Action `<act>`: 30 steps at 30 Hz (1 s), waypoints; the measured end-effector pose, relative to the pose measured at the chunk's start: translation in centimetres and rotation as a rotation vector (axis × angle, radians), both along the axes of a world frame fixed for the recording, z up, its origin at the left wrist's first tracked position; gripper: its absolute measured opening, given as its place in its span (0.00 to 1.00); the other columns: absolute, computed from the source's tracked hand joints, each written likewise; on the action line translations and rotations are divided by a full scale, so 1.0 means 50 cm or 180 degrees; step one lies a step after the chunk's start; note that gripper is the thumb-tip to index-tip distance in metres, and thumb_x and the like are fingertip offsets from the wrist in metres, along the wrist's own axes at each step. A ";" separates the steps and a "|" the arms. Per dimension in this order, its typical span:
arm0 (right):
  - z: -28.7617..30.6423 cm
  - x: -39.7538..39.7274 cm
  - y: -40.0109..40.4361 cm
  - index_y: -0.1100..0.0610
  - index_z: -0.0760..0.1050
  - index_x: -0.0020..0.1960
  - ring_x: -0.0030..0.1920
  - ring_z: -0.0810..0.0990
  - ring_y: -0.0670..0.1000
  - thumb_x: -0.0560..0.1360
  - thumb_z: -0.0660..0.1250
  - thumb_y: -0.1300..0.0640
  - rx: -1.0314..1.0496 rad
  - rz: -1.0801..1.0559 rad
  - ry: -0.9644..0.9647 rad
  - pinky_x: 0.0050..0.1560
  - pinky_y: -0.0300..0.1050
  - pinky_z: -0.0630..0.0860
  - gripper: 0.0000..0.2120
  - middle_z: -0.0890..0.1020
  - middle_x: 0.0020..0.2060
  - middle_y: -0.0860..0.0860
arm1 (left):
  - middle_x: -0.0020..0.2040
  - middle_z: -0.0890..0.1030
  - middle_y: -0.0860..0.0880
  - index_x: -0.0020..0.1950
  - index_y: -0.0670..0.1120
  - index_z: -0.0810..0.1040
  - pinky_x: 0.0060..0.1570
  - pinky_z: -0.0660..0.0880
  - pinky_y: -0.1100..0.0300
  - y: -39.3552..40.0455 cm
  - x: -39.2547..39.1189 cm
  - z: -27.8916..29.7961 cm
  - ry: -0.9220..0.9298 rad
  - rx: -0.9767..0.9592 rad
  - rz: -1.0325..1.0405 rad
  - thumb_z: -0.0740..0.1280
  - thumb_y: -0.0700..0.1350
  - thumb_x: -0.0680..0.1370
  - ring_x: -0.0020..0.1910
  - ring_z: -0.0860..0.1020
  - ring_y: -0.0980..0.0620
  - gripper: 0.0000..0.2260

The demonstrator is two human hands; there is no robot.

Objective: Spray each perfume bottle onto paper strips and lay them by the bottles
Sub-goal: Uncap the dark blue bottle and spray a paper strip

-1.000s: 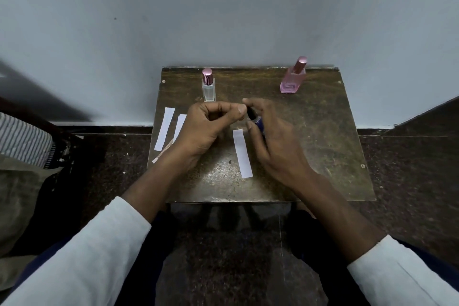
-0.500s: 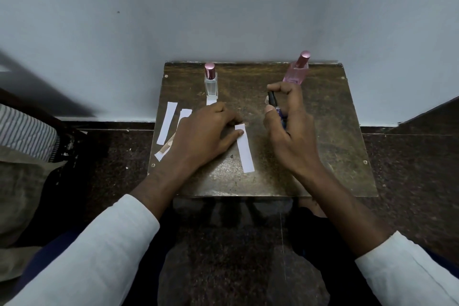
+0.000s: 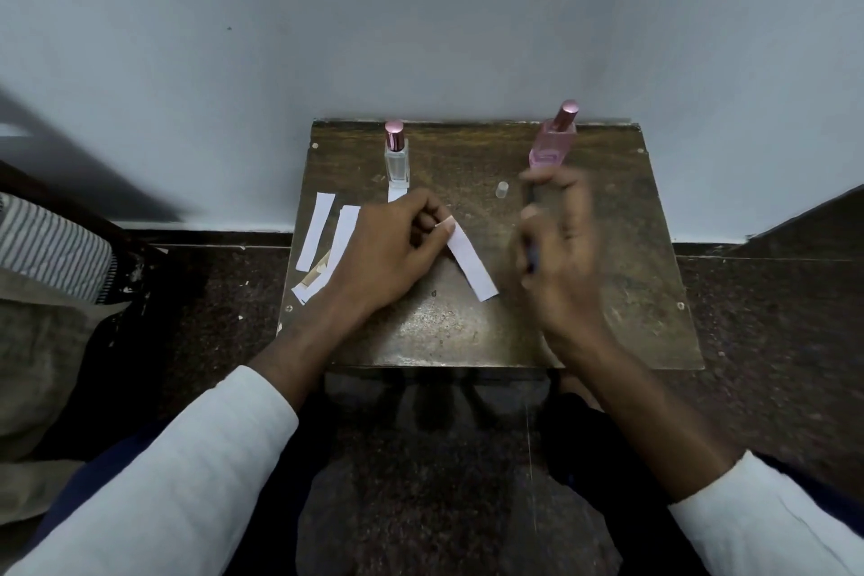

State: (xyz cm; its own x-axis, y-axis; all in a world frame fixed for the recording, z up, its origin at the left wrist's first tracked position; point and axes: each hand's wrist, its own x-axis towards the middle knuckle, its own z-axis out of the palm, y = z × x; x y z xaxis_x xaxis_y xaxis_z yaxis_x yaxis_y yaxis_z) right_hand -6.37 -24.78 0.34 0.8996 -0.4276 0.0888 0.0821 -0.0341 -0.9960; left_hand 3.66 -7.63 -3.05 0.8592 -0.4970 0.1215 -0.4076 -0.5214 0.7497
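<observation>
On the small brown table (image 3: 608,295), my left hand (image 3: 392,248) pinches the far end of a white paper strip (image 3: 472,267), which slants toward the right. My right hand (image 3: 561,248) is blurred and grips a slim dark blue perfume bottle (image 3: 533,256), mostly hidden in the fingers. A small clear cap (image 3: 502,191) stands on the table beyond it. At the back stand a clear bottle with a pink cap (image 3: 396,159), with a strip (image 3: 397,194) in front of it, and a pink bottle (image 3: 551,143).
Spare white strips (image 3: 318,229) and paper scraps (image 3: 313,278) lie along the table's left edge. A grey wall (image 3: 421,37) rises right behind the table. Striped cloth (image 3: 51,248) sits at the far left above the dark floor (image 3: 771,318).
My right hand drew back from the pink bottle toward me with the dark bottle, leaving the clear cap on the table. My left hand went from lying flat to pinching the strip's end.
</observation>
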 end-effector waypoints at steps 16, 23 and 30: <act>0.067 -0.099 0.029 0.48 0.77 0.65 0.27 0.71 0.50 0.83 0.65 0.61 -0.1388 -0.0186 -0.0085 0.30 0.48 0.71 0.14 0.74 0.29 0.51 | 0.42 0.87 0.48 0.55 0.42 0.83 0.41 0.87 0.54 0.043 -0.148 0.122 0.0793 -0.1205 0.1174 0.72 0.43 0.84 0.39 0.89 0.51 0.05; 0.048 -0.099 0.030 0.50 0.76 0.65 0.30 0.75 0.41 0.81 0.66 0.60 -0.2144 0.0236 -0.0029 0.33 0.30 0.69 0.13 0.77 0.36 0.35 | 0.47 0.85 0.44 0.58 0.41 0.81 0.42 0.87 0.53 0.043 -0.133 0.101 0.0894 -0.1267 0.1167 0.70 0.44 0.86 0.41 0.89 0.49 0.07; 0.015 -0.024 0.022 0.53 0.75 0.65 0.28 0.77 0.49 0.82 0.65 0.59 -0.2453 0.0519 -0.0185 0.30 0.46 0.74 0.12 0.81 0.36 0.48 | 0.46 0.85 0.47 0.56 0.42 0.82 0.39 0.86 0.55 0.015 -0.083 0.074 0.0782 -0.1292 0.0977 0.71 0.44 0.84 0.39 0.89 0.50 0.05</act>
